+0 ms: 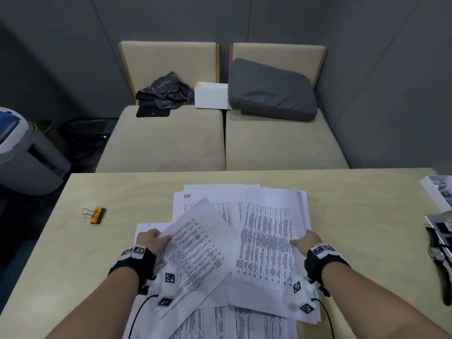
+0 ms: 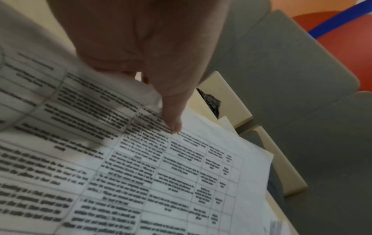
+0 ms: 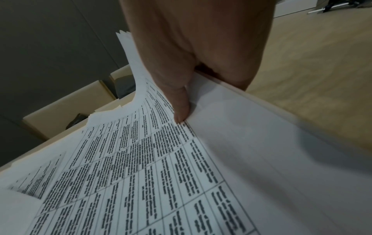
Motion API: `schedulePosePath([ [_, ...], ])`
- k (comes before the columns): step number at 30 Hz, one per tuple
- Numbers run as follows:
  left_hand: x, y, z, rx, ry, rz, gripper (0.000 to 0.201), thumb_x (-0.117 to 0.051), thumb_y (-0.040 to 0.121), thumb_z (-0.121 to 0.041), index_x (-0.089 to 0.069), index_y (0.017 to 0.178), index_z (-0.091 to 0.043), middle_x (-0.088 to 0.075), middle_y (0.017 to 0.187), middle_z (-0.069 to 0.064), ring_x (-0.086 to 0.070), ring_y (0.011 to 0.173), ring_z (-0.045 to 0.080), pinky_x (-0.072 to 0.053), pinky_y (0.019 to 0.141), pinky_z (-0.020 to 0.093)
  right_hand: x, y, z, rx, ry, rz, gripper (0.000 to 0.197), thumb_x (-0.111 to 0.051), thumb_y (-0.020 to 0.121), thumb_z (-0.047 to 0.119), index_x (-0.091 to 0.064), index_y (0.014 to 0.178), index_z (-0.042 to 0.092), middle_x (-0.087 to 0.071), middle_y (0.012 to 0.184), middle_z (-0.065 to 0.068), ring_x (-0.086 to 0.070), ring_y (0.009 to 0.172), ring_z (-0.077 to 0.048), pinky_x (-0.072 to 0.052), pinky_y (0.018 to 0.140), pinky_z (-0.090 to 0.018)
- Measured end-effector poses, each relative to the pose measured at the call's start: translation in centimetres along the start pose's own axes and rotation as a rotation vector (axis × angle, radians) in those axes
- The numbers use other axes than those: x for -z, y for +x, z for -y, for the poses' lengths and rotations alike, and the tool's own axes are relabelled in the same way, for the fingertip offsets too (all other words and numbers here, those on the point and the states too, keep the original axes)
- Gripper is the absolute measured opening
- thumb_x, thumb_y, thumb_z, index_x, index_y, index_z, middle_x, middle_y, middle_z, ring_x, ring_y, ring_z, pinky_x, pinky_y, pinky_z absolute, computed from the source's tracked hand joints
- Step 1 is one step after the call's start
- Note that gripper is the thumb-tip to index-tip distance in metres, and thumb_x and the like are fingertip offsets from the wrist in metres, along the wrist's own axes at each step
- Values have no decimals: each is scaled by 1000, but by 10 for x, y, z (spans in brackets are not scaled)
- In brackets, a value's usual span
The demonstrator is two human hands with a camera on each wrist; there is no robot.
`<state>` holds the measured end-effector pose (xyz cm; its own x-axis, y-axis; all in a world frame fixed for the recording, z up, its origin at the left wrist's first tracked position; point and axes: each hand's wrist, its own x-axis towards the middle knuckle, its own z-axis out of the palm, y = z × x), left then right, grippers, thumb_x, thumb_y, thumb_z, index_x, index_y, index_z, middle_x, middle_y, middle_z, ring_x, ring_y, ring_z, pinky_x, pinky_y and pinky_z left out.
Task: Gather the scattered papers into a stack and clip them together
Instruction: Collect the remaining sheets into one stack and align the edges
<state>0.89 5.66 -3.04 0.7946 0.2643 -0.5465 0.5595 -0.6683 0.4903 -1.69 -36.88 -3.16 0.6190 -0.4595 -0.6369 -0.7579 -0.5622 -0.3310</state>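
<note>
on the table (image 1: 97,253), papers (image 1: 264,241) lie between gripping hands (image 1: 150,241).

Light wood table (image 1: 354,228) fills lower half of head view. Behind it, upper centre: two beige seat cushions (image 1: 171,140) side by side w/ matching backrests (image 1: 168,59). Grey pillow (image 1: 271,90) leans on right backrest; white box (image 1: 211,95) & dark crumpled cloth (image 1: 166,91) at centre-left. Grey panelled walls (image 1: 61,45) all round. Grey-blue bin (image 1: 27,152) at left edge. Dim, even light.
</note>
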Motion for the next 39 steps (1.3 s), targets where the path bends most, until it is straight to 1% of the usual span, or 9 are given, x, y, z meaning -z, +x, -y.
schedulePosePath([
  [4,-20,-12,2,12,-95,67,32,-70,77,-29,-42,69,-17,-47,65,3,-44,55,18,-37,52,24,-2,3,-1,2,0,-11,64,-67,87,25,-40,139,-2,-49,141,-17,-52,124,-32,-44,103,-36],
  [6,-29,-12,2,23,-117,119,36,-78,74,-24,-43,74,-15,-49,71,2,-45,60,17,-36,53,24,-2,1,-1,8,-17,-14,59,-66,88,23,-43,136,-3,-52,137,-18,-54,121,-32,-45,98,-33],
  [13,-22,-14,-9,-10,-41,196,39,-74,80,-29,-65,111,-8,-68,106,10,-64,94,28,-52,86,37,-3,5,-1,-4,-12,0,74,-69,86,29,-34,143,-2,-44,145,-17,-49,128,-31,-43,102,-34],
  [18,15,-16,-25,-98,-90,-43,39,-64,89,-29,-61,115,-1,-63,107,5,-59,93,25,-44,81,31,-4,7,-2,10,-18,-1,68,-70,84,29,-43,138,-2,-53,137,-17,-55,120,-31,-48,98,-34],
  [21,37,-15,-28,-123,-233,-230,50,-58,91,-39,-56,124,-2,-63,120,16,-60,105,32,-48,91,41,-4,4,0,1,-22,-1,65,-70,85,27,-43,137,-2,-52,138,-17,-54,121,-32,-47,97,-35],
  [25,56,-16,-28,-119,-395,-327,40,-56,91,-40,-62,109,-5,-68,99,19,-63,87,33,-51,79,43,-3,3,3,-17,-15,3,73,-69,85,29,-36,143,-1,-46,144,-16,-50,126,-31,-45,102,-34],
  [29,47,-30,-24,-15,-352,-236,56,-57,91,-43,-56,125,2,-60,126,22,-58,110,36,-45,94,42,-7,-1,2,-6,-43,12,67,-68,86,25,-38,140,-2,-50,140,-15,-53,123,-30,-46,98,-33],
  [33,10,-43,-20,0,-327,13,41,-61,87,-46,-61,101,-7,-64,103,6,-63,97,28,-46,83,33,-7,-2,0,17,-24,26,66,-71,82,30,-46,136,1,-55,135,-15,-57,118,-30,-49,97,-36],
  [39,-59,-7,2,64,-377,336,79,-76,51,-67,-62,112,-19,-70,111,6,-67,100,27,-50,94,51,-6,-1,-2,12,-35,15,70,-70,84,31,-40,140,0,-50,141,-15,-52,124,-30,-45,101,-34],
])
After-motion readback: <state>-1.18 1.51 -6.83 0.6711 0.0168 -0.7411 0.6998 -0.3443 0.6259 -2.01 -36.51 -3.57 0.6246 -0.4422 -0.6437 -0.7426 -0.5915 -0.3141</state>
